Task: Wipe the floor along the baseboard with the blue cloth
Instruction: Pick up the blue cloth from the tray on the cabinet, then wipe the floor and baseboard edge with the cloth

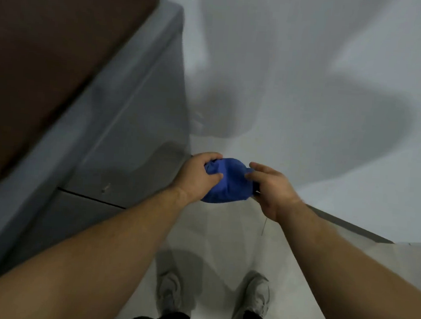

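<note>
A bunched blue cloth [227, 182] is held in the air between both hands, in front of the white wall. My left hand [198, 176] grips its left side with fingers curled over the top. My right hand [272, 189] holds the right side, thumb and fingers pressed on the fabric. The dark baseboard [345, 224] runs along the foot of the wall to the right, below my right wrist. The pale tiled floor [223, 236] lies beneath the cloth. The cloth is well above the floor.
A grey cabinet [121, 132] with a brown top [49, 46] stands close on the left, reaching the wall corner. My two feet in white shoes [168, 292] [254, 296] stand on the tiles below. The white wall [312, 66] fills the upper right.
</note>
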Demonstrator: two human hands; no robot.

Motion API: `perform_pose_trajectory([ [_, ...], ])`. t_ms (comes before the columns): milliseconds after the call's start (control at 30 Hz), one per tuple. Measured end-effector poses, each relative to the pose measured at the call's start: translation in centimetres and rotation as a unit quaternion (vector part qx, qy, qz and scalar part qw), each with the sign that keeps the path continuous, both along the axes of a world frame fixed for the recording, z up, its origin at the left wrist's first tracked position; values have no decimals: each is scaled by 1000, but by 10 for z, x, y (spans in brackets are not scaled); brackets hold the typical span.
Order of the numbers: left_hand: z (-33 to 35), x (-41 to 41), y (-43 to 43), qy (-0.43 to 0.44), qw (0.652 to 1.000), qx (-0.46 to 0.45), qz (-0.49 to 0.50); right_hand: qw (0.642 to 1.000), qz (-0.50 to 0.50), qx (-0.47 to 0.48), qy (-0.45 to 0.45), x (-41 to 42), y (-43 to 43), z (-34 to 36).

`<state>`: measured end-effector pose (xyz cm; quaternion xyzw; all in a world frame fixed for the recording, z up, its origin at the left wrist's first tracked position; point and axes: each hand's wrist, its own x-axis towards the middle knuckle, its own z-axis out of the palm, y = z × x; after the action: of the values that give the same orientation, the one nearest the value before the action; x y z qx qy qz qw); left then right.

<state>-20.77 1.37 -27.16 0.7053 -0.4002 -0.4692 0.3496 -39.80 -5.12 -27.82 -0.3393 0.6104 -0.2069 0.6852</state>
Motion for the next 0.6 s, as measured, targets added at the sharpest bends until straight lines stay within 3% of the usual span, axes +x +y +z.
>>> perform_pose_trajectory([
  [133, -104, -9, -3, -40, 999, -1, -19, 993, 80, -27, 85, -4, -5, -98],
  [300, -231, -16, -11, -87, 996, -5, -18, 983, 92, -98, 128, -4, -4, -231],
  [600, -410, -17, -16, -133, 987, 44, -80, 969, 74, -204, 119, -11, 5, -414],
])
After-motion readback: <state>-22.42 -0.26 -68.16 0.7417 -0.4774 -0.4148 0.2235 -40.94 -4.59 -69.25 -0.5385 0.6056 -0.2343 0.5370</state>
